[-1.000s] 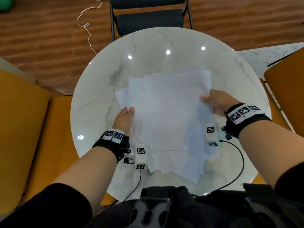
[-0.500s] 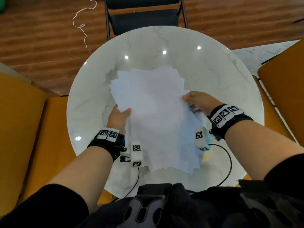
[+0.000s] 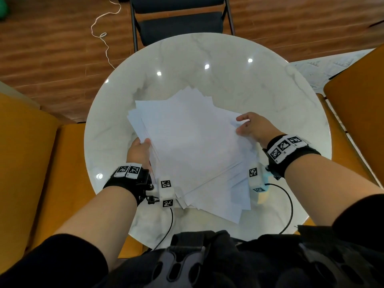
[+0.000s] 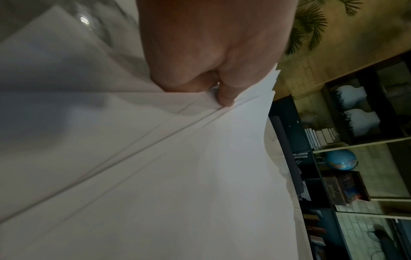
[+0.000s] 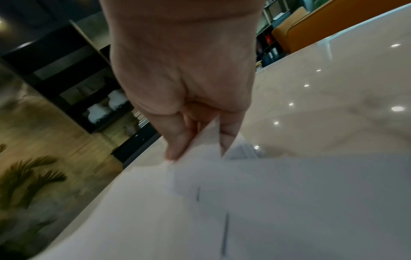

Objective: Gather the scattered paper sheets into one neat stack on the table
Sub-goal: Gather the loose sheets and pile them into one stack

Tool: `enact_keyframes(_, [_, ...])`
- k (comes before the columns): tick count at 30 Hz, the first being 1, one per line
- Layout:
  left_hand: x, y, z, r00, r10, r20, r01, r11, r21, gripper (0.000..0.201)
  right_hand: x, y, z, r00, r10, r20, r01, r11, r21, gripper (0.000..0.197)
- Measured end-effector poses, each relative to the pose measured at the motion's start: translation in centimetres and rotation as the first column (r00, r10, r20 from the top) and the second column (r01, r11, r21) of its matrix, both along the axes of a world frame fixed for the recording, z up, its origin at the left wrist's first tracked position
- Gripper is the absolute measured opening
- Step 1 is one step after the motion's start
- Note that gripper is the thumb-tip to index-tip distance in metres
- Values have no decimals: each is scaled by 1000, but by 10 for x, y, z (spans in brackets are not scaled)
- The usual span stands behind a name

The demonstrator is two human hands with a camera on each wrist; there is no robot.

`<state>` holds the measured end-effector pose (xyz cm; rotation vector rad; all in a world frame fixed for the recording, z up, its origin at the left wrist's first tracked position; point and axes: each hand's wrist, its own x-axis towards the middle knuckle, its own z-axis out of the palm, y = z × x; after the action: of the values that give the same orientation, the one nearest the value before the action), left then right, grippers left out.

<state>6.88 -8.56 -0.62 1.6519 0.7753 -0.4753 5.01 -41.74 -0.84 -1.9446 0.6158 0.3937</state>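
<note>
A loose, fanned pile of white paper sheets [image 3: 191, 146] lies tilted over the middle of the round marble table [image 3: 228, 80], its corners sticking out at different angles. My left hand [image 3: 139, 150] pinches the pile's left edge, thumb on top of the paper sheets [image 4: 177, 176], as the left wrist view shows with my left hand [image 4: 213, 84] closed on the edges. My right hand [image 3: 249, 126] holds the right edge; in the right wrist view my right hand [image 5: 189, 137] has its fingers on either side of a raised corner of the paper sheets [image 5: 266, 202].
A dark chair [image 3: 178, 23] stands at the table's far side. Orange seats [image 3: 22, 154] flank the table left and right [image 3: 357, 100]. Printed papers [image 3: 324, 65] lie off the table at the right. A white cord [image 3: 104, 34] trails on the wooden floor.
Both hands have turned the pile counter-clockwise and drawn the sheets closer together. The right hand moved up and inward along the right edge.
</note>
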Motion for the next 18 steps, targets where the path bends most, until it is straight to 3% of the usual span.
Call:
enact_keyframes(3, [-5,-1,-8,999,-27,-30,22,987,-157,47,-6,-2,0,998,-39,-43,47,978,201,20])
enact_keyframes(4, [-6,-4,-8,999,-40,-36,35,990,-137,54,-7,1,1,998,-46,-46,55,976,211,17])
enact_keyframes(7, [-6,-13,-1,999,-37,-17,38,999,34,51,-7,6,-1,991,-105,-86,119,977,179,18])
enact_keyframes(10, [-2,-8,2,999,-34,-35,40,981,188,60,-9,4,1,984,-42,-171,47,999,25,16])
enact_keyframes(12, [1,-2,2,996,-25,-87,44,976,211,67,-10,3,1,964,141,-225,-193,954,-228,17])
enact_keyframes(15, [1,6,-5,993,-49,-107,71,976,207,60,-16,14,-1,911,295,-287,-398,813,-425,60])
enact_keyframes(18, [-4,7,-10,999,6,-41,0,989,150,51,-20,24,-5,899,300,-318,-429,741,-517,75])
